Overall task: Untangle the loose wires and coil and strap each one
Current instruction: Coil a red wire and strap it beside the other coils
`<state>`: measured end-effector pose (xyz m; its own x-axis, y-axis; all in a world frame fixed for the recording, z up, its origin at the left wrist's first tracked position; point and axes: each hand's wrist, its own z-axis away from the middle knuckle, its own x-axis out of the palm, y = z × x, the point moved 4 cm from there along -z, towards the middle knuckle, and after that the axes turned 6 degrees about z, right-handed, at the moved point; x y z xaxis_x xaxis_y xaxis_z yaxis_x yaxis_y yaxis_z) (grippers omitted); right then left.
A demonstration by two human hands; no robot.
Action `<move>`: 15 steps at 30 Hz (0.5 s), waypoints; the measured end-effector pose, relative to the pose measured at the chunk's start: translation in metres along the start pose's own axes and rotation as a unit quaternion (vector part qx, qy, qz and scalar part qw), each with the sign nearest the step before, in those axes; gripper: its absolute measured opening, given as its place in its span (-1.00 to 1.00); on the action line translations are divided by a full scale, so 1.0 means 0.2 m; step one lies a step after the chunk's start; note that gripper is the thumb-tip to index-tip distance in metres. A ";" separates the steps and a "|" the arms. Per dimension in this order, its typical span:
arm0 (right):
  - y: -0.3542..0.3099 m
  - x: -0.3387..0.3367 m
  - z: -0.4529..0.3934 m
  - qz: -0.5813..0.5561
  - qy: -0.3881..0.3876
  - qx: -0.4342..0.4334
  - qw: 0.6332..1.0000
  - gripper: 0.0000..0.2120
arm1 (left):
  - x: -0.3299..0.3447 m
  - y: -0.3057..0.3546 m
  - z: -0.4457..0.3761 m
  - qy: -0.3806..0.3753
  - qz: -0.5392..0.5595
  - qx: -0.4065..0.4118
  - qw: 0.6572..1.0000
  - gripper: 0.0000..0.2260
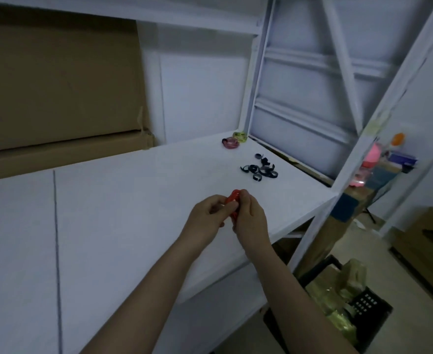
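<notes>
Hands meet above the white shelf (133,190): left hand (207,215) and right hand (248,218) both pinch the red wire (232,199).

Two large cardboard boxes (57,98) sit stacked at the back left of the white shelf (133,200), against the wall. To the right, past the shelf's white upright (363,139), a black crate (363,302) holding clear plastic packets stands on the floor, and more cardboard boxes (424,251) lie near it.

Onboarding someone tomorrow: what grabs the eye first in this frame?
The small red coiled wire, gripped between the left hand and right hand above the white shelf. Behind it lie a cluster of black curled straps and, further back, pink and yellow-green coils.
</notes>
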<state>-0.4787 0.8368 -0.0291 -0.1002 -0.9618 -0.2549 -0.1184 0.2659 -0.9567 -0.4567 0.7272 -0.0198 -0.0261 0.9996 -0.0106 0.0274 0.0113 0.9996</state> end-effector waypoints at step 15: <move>0.31 -0.38 -1.08 0.104 -0.014 -0.094 0.990 -0.74 | 0.35 -0.16 -1.02 0.015 -0.223 0.055 0.973 -0.89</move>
<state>-0.6915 0.9406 -0.0392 -0.1145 -0.8859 -0.4494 -0.2801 0.4628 -0.8410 -0.6624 0.7923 -0.0463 -0.0891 0.8939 -0.4394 0.1135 0.4474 0.8871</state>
